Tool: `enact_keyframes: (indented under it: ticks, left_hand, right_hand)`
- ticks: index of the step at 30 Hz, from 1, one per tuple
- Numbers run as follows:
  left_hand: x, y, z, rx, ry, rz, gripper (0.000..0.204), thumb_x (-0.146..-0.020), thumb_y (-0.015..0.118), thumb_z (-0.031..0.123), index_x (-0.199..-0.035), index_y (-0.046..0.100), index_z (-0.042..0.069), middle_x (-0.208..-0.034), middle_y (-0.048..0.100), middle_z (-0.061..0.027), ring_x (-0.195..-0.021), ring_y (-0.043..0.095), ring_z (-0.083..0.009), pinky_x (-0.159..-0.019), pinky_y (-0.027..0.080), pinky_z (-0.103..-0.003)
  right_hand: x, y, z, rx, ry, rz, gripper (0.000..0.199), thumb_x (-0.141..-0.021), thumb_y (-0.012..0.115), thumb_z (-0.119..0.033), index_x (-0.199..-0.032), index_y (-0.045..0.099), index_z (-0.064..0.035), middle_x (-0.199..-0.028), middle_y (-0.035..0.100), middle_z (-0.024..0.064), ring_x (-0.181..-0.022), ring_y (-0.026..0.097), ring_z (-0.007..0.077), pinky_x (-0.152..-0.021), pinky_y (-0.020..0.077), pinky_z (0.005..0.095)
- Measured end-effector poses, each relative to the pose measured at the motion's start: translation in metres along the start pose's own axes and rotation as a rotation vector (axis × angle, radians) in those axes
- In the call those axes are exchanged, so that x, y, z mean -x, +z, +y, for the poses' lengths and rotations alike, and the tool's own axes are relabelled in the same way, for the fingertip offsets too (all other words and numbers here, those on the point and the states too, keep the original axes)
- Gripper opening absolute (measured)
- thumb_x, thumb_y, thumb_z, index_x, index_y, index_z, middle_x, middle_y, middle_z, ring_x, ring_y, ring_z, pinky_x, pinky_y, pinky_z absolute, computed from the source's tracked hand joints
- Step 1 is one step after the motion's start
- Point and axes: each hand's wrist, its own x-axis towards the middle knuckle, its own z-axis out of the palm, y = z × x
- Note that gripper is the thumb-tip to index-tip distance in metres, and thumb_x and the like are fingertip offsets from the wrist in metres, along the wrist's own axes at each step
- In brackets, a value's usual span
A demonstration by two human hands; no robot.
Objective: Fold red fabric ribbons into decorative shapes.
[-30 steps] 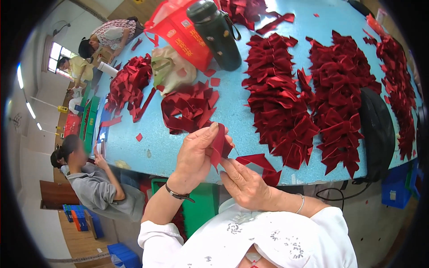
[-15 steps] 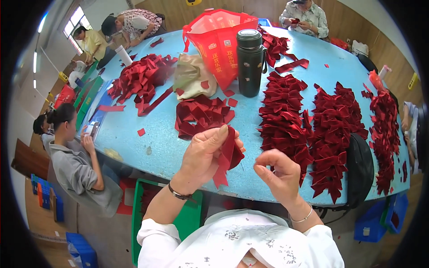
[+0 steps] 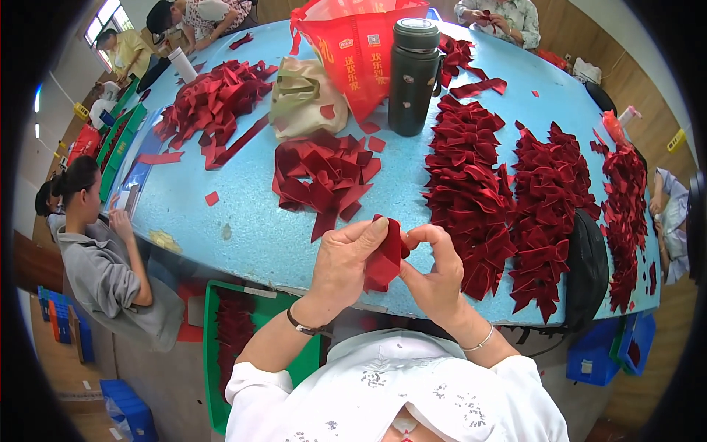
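Over the near edge of the table, my left hand (image 3: 340, 271) is closed on a folded dark red ribbon (image 3: 383, 264), thumb on top. My right hand (image 3: 437, 274) has thumb and forefinger pinched at the ribbon's right side; its other fingers curl behind. Just beyond lies a loose heap of red ribbon strips (image 3: 320, 177). To the right of my hands runs a long row of finished-looking red bows (image 3: 471, 191), with a second row of bows (image 3: 552, 214) beside it.
A dark green flask (image 3: 411, 81) stands before a red bag (image 3: 353, 55) and a cream cloth bag (image 3: 305, 99). A black bag (image 3: 587, 269) hangs at the table's right edge. Below left is a green crate (image 3: 213, 368). A person in grey (image 3: 110, 272) sits at left; others work around the blue table (image 3: 250, 243).
My right hand has moved left to meet the ribbon and pinch its side. The ribbon's hanging tail is now folded up in my left hand. The view has shifted slightly.
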Motion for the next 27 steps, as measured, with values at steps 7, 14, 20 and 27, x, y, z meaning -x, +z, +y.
enact_keyframes:
  ticks: [7,14,20,27]
  left_hand:
    - [-0.006,-0.002,-0.008,-0.158,0.03,0.034,0.025,-0.09,0.06,0.024,-0.09,0.07,0.001,-0.074,0.065,-0.0016,-0.061,0.051,-0.0034,-0.053,0.041,-0.019]
    - [-0.008,0.0,-0.018,-0.397,0.27,0.097,0.018,-0.088,0.062,0.015,-0.095,0.068,-0.001,-0.078,0.066,-0.002,-0.066,0.054,-0.0058,-0.058,0.044,-0.02]
    - [-0.008,0.006,-0.019,-0.654,0.505,0.049,0.015,-0.085,0.064,0.01,-0.096,0.068,0.0,-0.082,0.067,-0.006,-0.07,0.059,-0.0111,-0.062,0.047,-0.023]
    - [-0.01,0.002,-0.018,-0.803,0.564,-0.043,0.013,-0.082,0.065,0.007,-0.093,0.068,0.0,-0.082,0.067,-0.0097,-0.069,0.062,-0.0163,-0.061,0.048,-0.025]
  right_hand:
    - [-0.009,-0.006,-0.005,0.129,-0.257,0.028,0.056,-0.072,0.077,-0.013,-0.115,0.046,0.0033,-0.094,0.056,0.0118,-0.082,0.054,0.0212,-0.08,0.044,0.0347]
    - [-0.007,-0.013,0.001,-0.301,0.114,0.027,0.057,-0.077,0.074,-0.014,-0.121,0.045,0.006,-0.099,0.057,0.0112,-0.091,0.055,0.0182,-0.083,0.0438,0.0332]
    - [-0.009,-0.02,0.001,-0.593,0.354,-0.031,0.044,-0.078,0.071,-0.004,-0.116,0.051,0.0061,-0.096,0.059,0.008,-0.091,0.055,0.0127,-0.081,0.0437,0.0255]
    - [-0.016,-0.035,-0.001,-0.75,0.607,-0.167,0.035,-0.076,0.069,0.002,-0.107,0.055,0.005,-0.09,0.059,0.0047,-0.083,0.054,0.0084,-0.073,0.0432,0.0209]
